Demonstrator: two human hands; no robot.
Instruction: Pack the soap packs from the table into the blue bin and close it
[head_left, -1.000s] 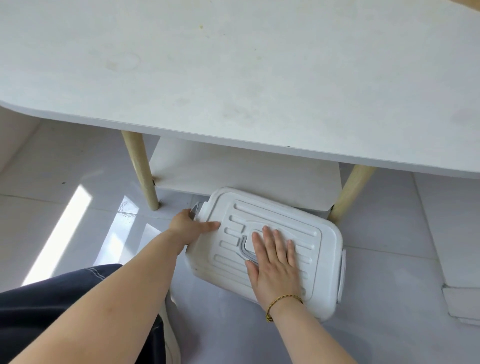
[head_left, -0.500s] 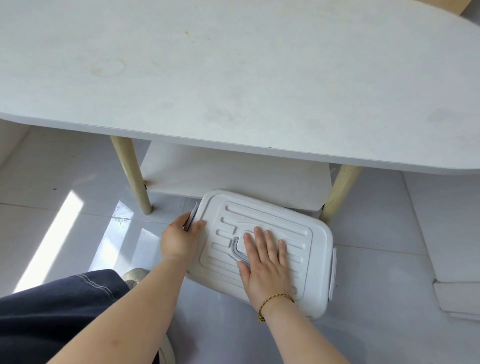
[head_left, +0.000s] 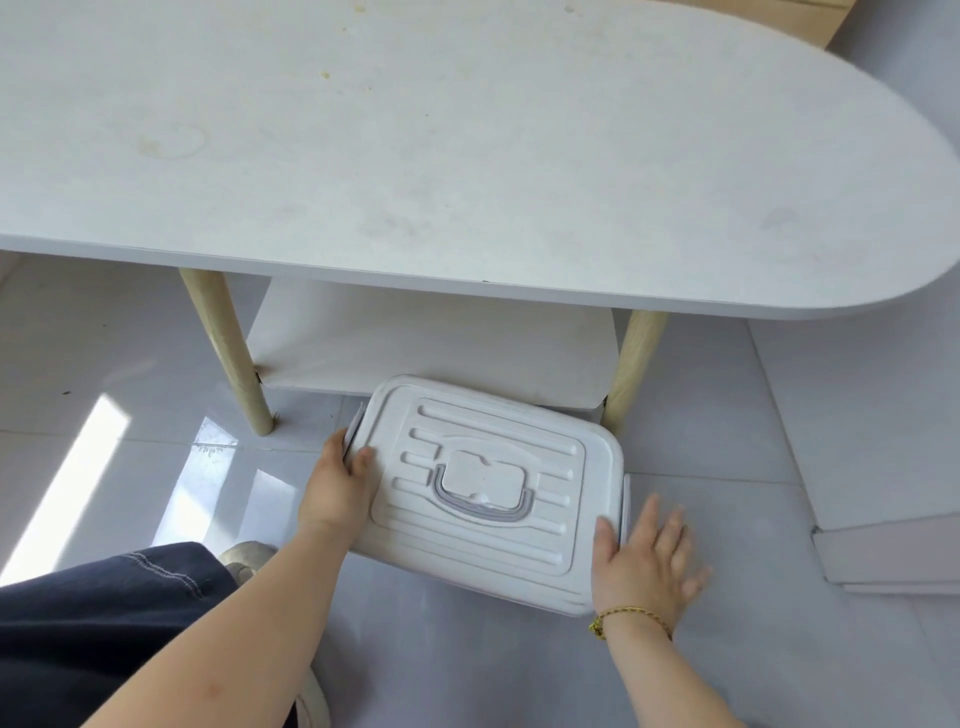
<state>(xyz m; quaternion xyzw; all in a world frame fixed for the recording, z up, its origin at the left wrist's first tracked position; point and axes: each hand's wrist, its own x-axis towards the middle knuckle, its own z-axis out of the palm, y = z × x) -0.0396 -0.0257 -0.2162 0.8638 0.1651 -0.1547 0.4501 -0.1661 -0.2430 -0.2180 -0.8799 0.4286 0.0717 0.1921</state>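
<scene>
The bin stands on the floor under the table's front edge, its pale ribbed lid on top with a grey handle lying flat in the middle. My left hand grips the clasp on the bin's left end, thumb resting on the lid. By the bin's right end my right hand hovers with fingers spread, its thumb touching the lid's rim beside the right clasp. No soap packs are in sight; the bin's inside is hidden.
The white oval table fills the upper view, its wooden legs either side of a lower shelf just behind the bin. A white skirting edge lies at right. My dark trouser leg and a shoe are at lower left.
My right hand has lifted off the middle of the lid and slid to the bin's right end. The left hand has settled onto the left clasp. The camera view shifted slightly.
</scene>
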